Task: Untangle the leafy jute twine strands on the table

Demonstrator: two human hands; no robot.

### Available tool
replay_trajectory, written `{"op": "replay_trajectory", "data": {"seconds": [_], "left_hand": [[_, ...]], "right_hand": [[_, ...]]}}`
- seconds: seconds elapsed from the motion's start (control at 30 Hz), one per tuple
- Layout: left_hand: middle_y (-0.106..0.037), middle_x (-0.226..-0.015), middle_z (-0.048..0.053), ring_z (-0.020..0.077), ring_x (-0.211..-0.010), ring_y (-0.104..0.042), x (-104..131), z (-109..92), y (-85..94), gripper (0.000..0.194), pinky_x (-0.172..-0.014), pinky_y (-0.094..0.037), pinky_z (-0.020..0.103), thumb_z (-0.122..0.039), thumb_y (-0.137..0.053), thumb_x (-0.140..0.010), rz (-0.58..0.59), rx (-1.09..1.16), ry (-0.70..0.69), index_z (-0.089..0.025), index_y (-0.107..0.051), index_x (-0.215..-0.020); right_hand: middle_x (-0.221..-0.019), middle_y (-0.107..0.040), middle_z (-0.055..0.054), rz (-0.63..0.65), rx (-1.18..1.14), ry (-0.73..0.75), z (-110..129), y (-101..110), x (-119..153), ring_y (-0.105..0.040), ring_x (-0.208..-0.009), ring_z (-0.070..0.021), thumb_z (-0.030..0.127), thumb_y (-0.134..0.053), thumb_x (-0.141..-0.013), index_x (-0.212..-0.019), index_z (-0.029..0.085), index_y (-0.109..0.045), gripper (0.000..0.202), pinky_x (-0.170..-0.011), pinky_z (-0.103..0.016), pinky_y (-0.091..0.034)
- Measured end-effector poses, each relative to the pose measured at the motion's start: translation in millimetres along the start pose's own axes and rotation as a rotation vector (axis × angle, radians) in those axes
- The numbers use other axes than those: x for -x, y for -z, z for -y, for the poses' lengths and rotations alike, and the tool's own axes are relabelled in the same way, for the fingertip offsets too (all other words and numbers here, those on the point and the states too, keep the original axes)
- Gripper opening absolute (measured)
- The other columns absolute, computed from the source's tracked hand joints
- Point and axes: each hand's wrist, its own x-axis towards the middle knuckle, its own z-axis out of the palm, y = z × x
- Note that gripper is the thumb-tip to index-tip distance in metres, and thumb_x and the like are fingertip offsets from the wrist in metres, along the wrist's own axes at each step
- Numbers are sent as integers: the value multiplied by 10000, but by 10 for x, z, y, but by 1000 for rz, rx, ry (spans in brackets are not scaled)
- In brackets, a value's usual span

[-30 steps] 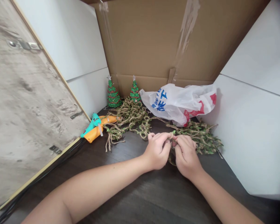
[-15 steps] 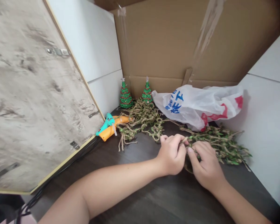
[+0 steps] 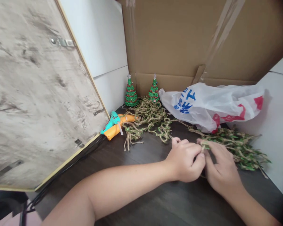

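Observation:
My left hand (image 3: pixel 187 160) is closed, pinching a piece of leafy twine (image 3: pixel 205 146) between thumb and fingers. Close beside it, my right hand (image 3: pixel 223 166) grips the same twine, its thumb near the left fingertips. The rest of the held piece is mostly hidden behind both hands. To the right lies a pile of leafy green twine (image 3: pixel 245 150). Behind the left hand spreads a tangled heap of twine garland (image 3: pixel 151 114), with loose ends reaching onto the dark tabletop (image 3: pixel 141 157).
Two small green trees (image 3: pixel 131 94) stand at the back. A teal and orange glue gun (image 3: pixel 113 125) lies left of the heap. A white plastic bag (image 3: pixel 209 103) rests before the cardboard (image 3: pixel 169 37). A marbled panel (image 3: pixel 37 94) leans at left, a black cable along its edge.
The view has shifted, so the trees, bag and piles sit slightly elsewhere in the picture. Both hands have moved a little right in the picture, still on the twine.

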Motion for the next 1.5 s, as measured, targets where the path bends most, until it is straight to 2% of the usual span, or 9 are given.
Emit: {"op": "replay_trajectory", "data": {"seconds": [0.07,0.13,0.27,0.47,0.7,1.0,1.17,1.37,1.5], "left_hand": [[-642,-750,-16,150,-763,-540,-14,11,-13,267,-768,-302,370,-256,-413,-955,-11,-3,85,-177,-454,-704],[-653,-749,-17,155,-761,-545,-26,23,-26,268,-752,-291,365,-255,-418,-948,-17,-4,120,-175,-452,-695],[-663,-753,-14,164,-769,-557,-28,29,-36,281,-755,-286,366,-286,-421,-949,-45,2,136,-178,-464,-693],[-696,-822,-15,172,-828,-600,-28,24,-41,252,-824,-311,385,-307,-413,-971,-63,44,185,-200,-558,-795],[-717,-912,-22,173,-886,-621,-38,33,-59,176,-859,-322,393,-285,-429,-961,-92,103,190,-220,-588,-920],[-719,-954,-20,179,-914,-624,-39,23,-47,146,-873,-329,395,-286,-446,-942,-85,108,213,-215,-568,-904],[-716,-1020,-5,189,-977,-629,-35,17,-35,149,-892,-328,397,-277,-444,-946,-86,123,213,-221,-577,-984],[-713,-1066,-11,185,-1015,-630,-31,15,-42,162,-906,-328,393,-278,-451,-958,-100,140,191,-229,-587,-1030],[-714,-1059,-7,187,-1005,-630,-29,11,-40,160,-907,-333,390,-297,-456,-967,-91,138,177,-227,-592,-1015]], "right_hand": [[-1301,-631,-119,-5,-17,28,23,-10,-9,-578,-1211,-301,318,-472,-975,-1336,236,-551,379,-1015,-501,-416],[-1349,-607,-111,18,-25,79,41,-16,-14,-560,-1249,-298,302,-462,-977,-1338,252,-551,375,-1044,-507,-406],[-1201,-648,-107,22,30,73,37,-20,-2,-596,-1137,-294,321,-470,-975,-1102,229,-629,223,-1005,-510,-424],[-961,-632,-110,-56,44,27,27,4,9,-594,-956,-277,301,-410,-980,-936,203,-585,206,-904,-476,-448],[-991,-672,-99,-52,33,-28,21,-9,14,-625,-952,-262,289,-421,-965,-1013,210,-606,207,-886,-440,-438],[-942,-682,-73,-21,20,15,-15,-10,24,-639,-926,-244,226,-416,-936,-921,215,-599,184,-866,-410,-435],[-917,-663,-56,-14,28,27,-24,-12,37,-627,-887,-224,207,-402,-941,-965,215,-597,197,-835,-382,-427],[-851,-610,-44,27,-61,3,0,31,31,-591,-819,-216,254,-381,-974,-927,214,-583,211,-787,-377,-411],[-802,-570,-29,45,-60,-29,34,44,16,-554,-768,-202,320,-441,-975,-863,216,-553,190,-742,-360,-399]]}}
